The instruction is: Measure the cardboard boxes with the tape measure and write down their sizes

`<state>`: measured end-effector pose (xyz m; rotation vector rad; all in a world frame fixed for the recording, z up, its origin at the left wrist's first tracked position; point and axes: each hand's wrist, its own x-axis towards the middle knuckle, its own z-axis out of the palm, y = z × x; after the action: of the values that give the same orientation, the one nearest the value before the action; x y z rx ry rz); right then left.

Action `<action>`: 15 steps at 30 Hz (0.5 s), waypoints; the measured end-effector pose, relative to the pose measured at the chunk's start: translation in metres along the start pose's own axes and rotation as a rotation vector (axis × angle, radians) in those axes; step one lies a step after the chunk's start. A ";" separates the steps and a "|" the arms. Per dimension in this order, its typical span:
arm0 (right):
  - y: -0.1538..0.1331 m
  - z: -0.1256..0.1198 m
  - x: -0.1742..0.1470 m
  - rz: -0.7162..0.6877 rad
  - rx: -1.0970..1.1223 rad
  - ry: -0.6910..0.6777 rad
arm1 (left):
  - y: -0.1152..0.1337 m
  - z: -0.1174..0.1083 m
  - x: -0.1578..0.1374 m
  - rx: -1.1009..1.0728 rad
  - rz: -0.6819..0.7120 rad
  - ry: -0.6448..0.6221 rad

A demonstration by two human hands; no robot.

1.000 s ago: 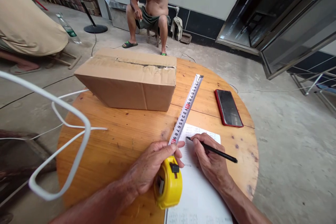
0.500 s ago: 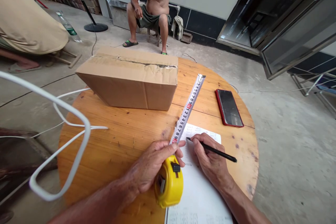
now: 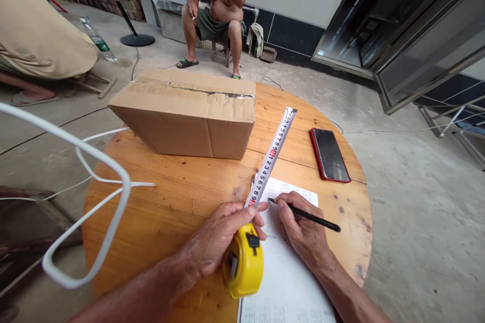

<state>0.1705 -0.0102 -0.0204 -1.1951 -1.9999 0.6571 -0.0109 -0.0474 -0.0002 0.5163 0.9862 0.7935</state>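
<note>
Left hand (image 3: 217,234) pinches a yellow plastic tape measure (image 3: 250,272) by its numbered blade (image 3: 269,158); right hand (image 3: 303,232) grips a slim black pen (image 3: 318,220) over white handwritten paper (image 3: 286,280) on the round wooden tabletop (image 3: 162,217).

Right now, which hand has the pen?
The right hand: it grips the black pen over the paper, while the left hand holds the yellow tape measure.
</note>
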 end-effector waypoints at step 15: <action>0.004 0.001 -0.003 0.076 0.019 0.070 | 0.003 -0.002 0.001 0.023 -0.003 -0.040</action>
<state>0.1728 -0.0112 -0.0245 -1.2705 -1.8948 0.6612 -0.0131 -0.0446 0.0002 0.5489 0.9602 0.7675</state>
